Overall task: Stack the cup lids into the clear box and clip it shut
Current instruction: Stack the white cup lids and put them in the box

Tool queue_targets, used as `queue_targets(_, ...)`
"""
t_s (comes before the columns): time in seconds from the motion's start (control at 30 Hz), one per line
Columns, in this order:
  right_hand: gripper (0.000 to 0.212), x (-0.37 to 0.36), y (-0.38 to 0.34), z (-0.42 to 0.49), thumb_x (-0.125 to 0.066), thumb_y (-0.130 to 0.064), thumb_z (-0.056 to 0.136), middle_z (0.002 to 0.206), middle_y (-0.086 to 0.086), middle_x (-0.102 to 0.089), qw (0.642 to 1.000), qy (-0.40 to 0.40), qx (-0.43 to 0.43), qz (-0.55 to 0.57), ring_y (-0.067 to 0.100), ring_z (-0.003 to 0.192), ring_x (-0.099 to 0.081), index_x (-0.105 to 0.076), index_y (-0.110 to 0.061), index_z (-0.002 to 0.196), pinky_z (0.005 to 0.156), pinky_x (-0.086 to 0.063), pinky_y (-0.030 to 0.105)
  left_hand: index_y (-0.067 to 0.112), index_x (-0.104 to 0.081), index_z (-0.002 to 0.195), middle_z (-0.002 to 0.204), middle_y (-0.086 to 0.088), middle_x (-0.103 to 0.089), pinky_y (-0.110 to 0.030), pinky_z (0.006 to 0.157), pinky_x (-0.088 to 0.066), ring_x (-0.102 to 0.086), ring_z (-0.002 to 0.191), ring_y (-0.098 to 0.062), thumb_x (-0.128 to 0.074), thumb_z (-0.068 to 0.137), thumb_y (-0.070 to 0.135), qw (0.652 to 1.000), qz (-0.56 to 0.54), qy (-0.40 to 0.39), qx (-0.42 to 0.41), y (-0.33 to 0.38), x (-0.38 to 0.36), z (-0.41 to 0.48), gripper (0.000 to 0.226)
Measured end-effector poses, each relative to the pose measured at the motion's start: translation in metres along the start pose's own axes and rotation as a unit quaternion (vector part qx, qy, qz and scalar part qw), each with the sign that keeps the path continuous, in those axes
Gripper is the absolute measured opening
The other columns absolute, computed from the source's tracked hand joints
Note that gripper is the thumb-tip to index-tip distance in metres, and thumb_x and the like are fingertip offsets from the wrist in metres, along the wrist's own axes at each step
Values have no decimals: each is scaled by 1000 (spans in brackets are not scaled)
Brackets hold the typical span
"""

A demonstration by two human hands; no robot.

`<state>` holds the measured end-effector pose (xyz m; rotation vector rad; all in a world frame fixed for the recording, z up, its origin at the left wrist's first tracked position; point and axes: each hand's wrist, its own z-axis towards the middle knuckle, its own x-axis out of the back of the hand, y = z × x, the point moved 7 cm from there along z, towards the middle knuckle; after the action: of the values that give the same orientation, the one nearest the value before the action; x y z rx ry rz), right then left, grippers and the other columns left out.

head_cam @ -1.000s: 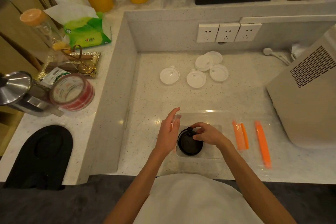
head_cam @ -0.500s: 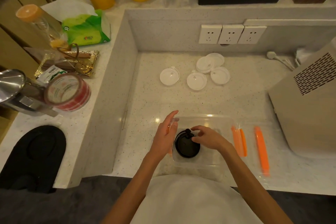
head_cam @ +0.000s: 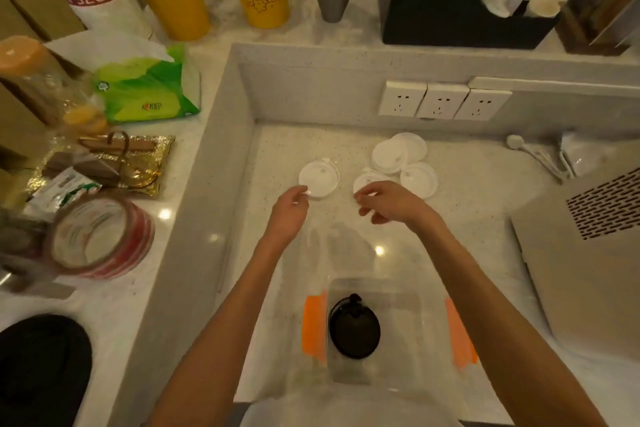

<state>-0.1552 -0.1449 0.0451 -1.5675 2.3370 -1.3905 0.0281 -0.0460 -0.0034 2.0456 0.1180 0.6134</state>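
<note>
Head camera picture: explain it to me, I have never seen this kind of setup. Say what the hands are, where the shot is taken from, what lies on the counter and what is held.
There is no machine here: a person wears a wide-angle camera on the head, which looks down at their two bare arms. The left hand reaches a lone white lid, its fingertips at the near edge; the right hand hovers over another white lid. Neither hand clearly holds anything yet. More white lids lie behind on the counter. Nearer the person stands the clear box, with orange clips on its sides and one black lid inside.

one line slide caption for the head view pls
Both hands reach for white lids while one black lid sits in the clear box.
</note>
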Motion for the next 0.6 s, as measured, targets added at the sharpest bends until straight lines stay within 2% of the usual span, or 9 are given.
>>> queue_targets(0.07,42,-11,-11,35,-54,-27,96,109,6,-68,1000,-1,-24,0,16,77,-67,-54,-11,135,74,-53,28,12,-50,146,148,-13,-52,-29,101,-40,-51,132,-27,-45,103,12,1000,7,18,2,7,-3,30,43)
queue_targets(0.17,56,-31,-13,74,-55,-26,94,125,8,-63,997,6,-66,25,22,93,-67,-38,-14,146,85,-53,34,11,-40,153,152,-18,-47,-40,112,-39,-46,138,-33,-48,99,10,999,22,17,19,7,-14,60,55)
queue_targets(0.23,62,-44,-9,91,-55,-25,94,128,10,-62,995,19,-83,59,22,93,-65,-32,-14,150,88,-53,36,10,-34,155,156,-19,-40,-45,116,-34,-41,141,-37,-50,97,10,998,39,21,33,-1,-23,70,61)
queue_targets(0.33,62,-59,-6,104,-56,-22,92,124,13,-62,990,42,-76,111,23,90,-64,-31,-15,148,84,-55,39,7,-30,156,162,-17,-29,-41,117,-27,-33,144,-38,-53,96,12,997,60,29,34,-14,-34,74,64)
queue_targets(0.43,60,-71,-7,106,-57,-21,94,124,14,-61,976,63,-46,203,25,95,-68,-29,-18,147,82,-58,40,7,-40,151,165,-16,-22,-42,118,-27,-29,145,-39,-53,98,14,996,91,19,18,-23,-39,74,54)
queue_targets(0.53,60,-73,-2,102,-55,-24,96,113,16,-65,952,106,-61,281,25,89,-68,-26,-17,148,77,-58,36,8,-56,140,162,-18,-29,-44,120,-27,-30,146,-39,-52,99,7,993,113,-2,-27,-27,-40,64,41)
queue_targets(0.6,49,-73,-4,97,-55,-22,96,102,15,-66,959,105,-61,257,21,78,-65,-38,-12,141,73,-57,33,8,-52,144,159,-19,-34,-42,122,-23,-29,148,-36,-52,97,1,987,134,-34,-78,-28,-41,49,47)
